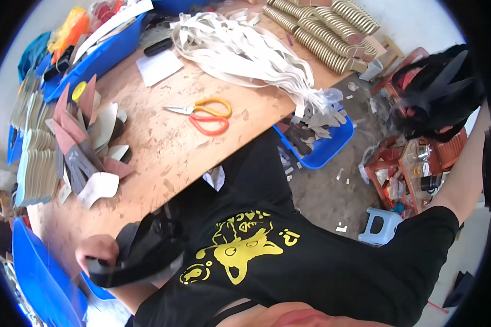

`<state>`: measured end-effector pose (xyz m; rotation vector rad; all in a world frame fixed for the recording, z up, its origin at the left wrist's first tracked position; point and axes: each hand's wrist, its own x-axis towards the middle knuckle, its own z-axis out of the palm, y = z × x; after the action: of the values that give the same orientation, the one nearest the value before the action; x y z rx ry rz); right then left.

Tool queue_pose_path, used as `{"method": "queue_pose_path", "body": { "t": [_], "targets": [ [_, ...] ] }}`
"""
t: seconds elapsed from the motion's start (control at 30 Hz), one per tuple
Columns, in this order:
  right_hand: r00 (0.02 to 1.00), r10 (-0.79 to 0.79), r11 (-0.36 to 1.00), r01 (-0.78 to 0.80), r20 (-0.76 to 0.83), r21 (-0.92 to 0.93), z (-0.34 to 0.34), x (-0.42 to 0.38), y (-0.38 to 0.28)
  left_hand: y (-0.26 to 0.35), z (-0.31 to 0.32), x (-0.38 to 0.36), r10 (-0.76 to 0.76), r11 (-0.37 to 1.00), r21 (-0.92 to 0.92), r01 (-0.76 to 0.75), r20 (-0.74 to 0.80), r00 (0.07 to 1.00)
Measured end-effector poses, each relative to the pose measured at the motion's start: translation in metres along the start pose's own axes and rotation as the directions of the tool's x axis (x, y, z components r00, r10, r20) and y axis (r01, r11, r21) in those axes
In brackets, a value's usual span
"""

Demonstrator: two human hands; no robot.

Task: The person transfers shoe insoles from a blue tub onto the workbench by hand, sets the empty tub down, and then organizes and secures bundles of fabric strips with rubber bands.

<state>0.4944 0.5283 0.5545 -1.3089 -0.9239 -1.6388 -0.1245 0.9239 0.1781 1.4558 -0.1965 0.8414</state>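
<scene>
My left hand (97, 253) is at the lower left, by the near edge of the wooden table. Its fingers curl around a black piece (147, 256) that looks like a soft, strap-like part, blurred where it overlaps my black shirt. My right forearm (463, 177) reaches up along the right edge of the view, and the hand itself is cut off there. Close to where that arm leaves the view is a blurred bunch of black strap-like pieces (436, 98). Scissors (204, 113) with yellow and orange handles lie open on the table.
Grey and reddish cut pieces (79, 147) lie on the table's left, beside stacked pale pieces (38, 163). White straps (245, 49) and gold-toned coiled rolls (327, 32) lie farther back. A blue bin (328, 157) holds scraps; a blue stool (379, 231) stands on the floor.
</scene>
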Motion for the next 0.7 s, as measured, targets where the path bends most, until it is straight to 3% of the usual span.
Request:
{"method": "queue_pose_path", "body": {
  "t": [0.03, 0.1, 0.13, 0.23, 0.37, 0.43, 0.47, 0.5, 0.53, 0.57, 0.6, 0.63, 0.67, 0.7],
  "targets": [
    [0.997, -0.076, 0.996, 0.076, -0.015, 0.041, 0.011, -0.001, -0.004, 0.0, -0.009, 0.008, 0.003, 0.997, -0.083, 0.008, 0.138, 0.99],
    [0.919, -0.394, 0.917, 0.393, 0.002, 0.069, 0.036, -0.015, -0.011, 0.006, 0.003, 0.022, -0.058, 0.994, -0.091, 0.067, 0.103, 0.993],
    [0.759, -0.649, 0.759, 0.651, 0.05, -0.033, 0.046, -0.028, -0.013, 0.002, 0.002, 0.023, -0.064, 0.991, -0.114, 0.074, 0.088, 0.994],
    [0.872, -0.482, 0.85, 0.488, 0.082, -0.197, 0.077, -0.058, 0.052, -0.007, 0.004, 0.025, -0.088, 0.99, -0.111, 0.088, -0.001, 0.996],
    [0.982, -0.169, 0.968, 0.181, 0.085, -0.173, 0.176, -0.131, 0.071, -0.016, 0.036, 0.034, -0.104, 0.99, 0.057, 0.128, -0.314, 0.944],
    [0.959, 0.01, 0.934, 0.092, 0.282, -0.345, 0.255, -0.17, 0.114, -0.021, 0.044, 0.036, -0.145, 0.947, 0.182, 0.264, -0.493, 0.858],
    [0.879, 0.231, 0.833, 0.043, 0.417, -0.552, 0.292, -0.189, 0.126, -0.025, 0.048, 0.047, -0.204, 0.936, 0.129, 0.328, -0.562, 0.802],
    [0.791, 0.15, 0.87, 0.179, 0.593, -0.459, 0.333, -0.214, 0.132, -0.031, 0.057, 0.062, -0.232, 0.942, 0.073, 0.328, -0.564, 0.792],
    [0.671, 0.061, 0.892, 0.296, 0.739, -0.343, 0.365, -0.234, 0.092, -0.038, 0.064, 0.079, -0.259, 0.946, 0.019, 0.325, -0.561, 0.786],
    [0.52, 0.019, 0.996, 0.063, 0.854, -0.061, 0.362, -0.25, 0.031, -0.047, 0.066, 0.087, -0.255, 0.941, 0.037, 0.337, -0.577, 0.776],
    [0.343, -0.044, 0.998, 0.051, 0.938, 0.028, 0.369, -0.28, 0.009, -0.056, 0.066, 0.095, -0.252, 0.935, 0.055, 0.35, -0.59, 0.767],
    [-0.169, 0.202, 0.978, -0.026, 0.965, -0.209, 0.346, -0.282, -0.047, -0.062, 0.071, 0.109, -0.296, 0.935, -0.01, 0.355, -0.573, 0.764],
    [-0.282, 0.127, 0.966, 0.254, 0.951, -0.053, 0.351, -0.312, -0.062, -0.067, 0.076, 0.119, -0.342, 0.929, -0.077, 0.362, -0.551, 0.761],
    [-0.282, 0.027, 0.995, 0.098, 0.959, 0.001, 0.34, -0.351, -0.071, -0.077, 0.077, 0.119, -0.375, 0.917, -0.128, 0.378, -0.605, 0.703]
  ]
}}
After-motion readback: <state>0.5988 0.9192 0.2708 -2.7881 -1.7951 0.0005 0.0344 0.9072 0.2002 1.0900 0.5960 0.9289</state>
